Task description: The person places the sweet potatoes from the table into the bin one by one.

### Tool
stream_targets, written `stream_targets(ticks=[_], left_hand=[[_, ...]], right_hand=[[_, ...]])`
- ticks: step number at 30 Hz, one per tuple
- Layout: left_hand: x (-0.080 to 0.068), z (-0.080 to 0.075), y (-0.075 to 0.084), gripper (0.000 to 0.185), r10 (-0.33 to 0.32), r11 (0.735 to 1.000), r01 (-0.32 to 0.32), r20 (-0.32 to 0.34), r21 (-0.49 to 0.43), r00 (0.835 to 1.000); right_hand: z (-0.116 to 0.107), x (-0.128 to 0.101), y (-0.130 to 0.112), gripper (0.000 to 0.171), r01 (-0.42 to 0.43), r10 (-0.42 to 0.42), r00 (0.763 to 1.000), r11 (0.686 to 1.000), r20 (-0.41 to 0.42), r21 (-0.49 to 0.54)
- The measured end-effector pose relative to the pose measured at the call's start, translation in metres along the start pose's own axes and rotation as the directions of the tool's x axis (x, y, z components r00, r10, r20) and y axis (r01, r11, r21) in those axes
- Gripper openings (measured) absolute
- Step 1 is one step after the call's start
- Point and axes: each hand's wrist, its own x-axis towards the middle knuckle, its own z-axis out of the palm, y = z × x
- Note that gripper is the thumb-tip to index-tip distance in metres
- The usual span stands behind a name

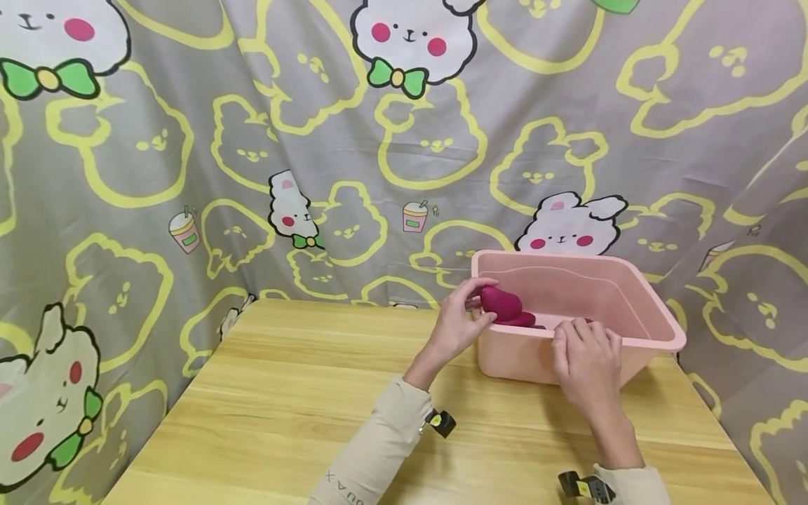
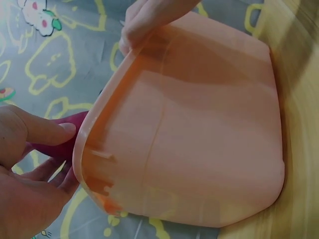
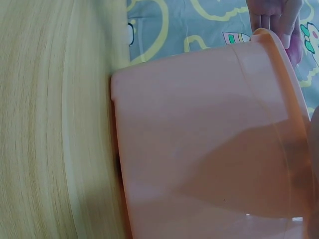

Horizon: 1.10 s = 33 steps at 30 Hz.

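Nearest the head camera were the person's two beige sleeves (image 1: 379,442), each with a small wrist camera strapped at the cuff, reaching forward over the tabletop (image 1: 284,407).

Behind everything hung a grey cloth backdrop (image 1: 189,140) printed with yellow bear outlines and white rabbits wearing green bows; it wrapped round the far and side edges of the scene. The tabletop itself was pale, yellowish wood with a plain grain.

On the right part of the tabletop, towards the far edge, stood a pink plastic bin (image 1: 637,330), rectangular, open on top, with a rolled rim. The wrist views showed its outer walls close up, smooth and slightly translucent.

The left hand (image 1: 456,324) was at the bin's near left corner. Its grip was closed round a magenta, rounded object (image 1: 501,303), thumb on one side and fingers on the other, holding it just above the rim, over the inside of the bin. A second piece of the same magenta colour (image 1: 524,320) lay lower down inside the bin, partly hidden by the front wall.

The right hand (image 1: 587,368) lay against the bin's front wall, fingertips hooked over the rim; its grip was a light hold on the rim and held nothing else.
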Motion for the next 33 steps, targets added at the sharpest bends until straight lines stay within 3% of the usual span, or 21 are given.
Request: stream_targets(ticks=[15,28,33], left_hand=[[0.002,0.006,-0.002,0.047,0.012,1.0,-0.012,0.028,-0.002,1.0],[-0.006,0.0,-0.004,0.035,0.036,0.997,-0.039,-0.043,-0.071,0.998],[-0.013,-0.01,0.01,0.03,0.041,0.995,-0.047,-0.072,-0.087,0.997]], right_hand=[[-0.003,0.001,-0.004,0.028,-0.008,0.008,1.0,1.0,0.008,-0.005],[-0.002,0.001,-0.006,0.03,0.002,-0.002,1.0,1.0,-0.01,-0.007],[-0.003,0.001,-0.004,0.029,0.002,-0.002,1.0,1.0,0.001,-0.012]])
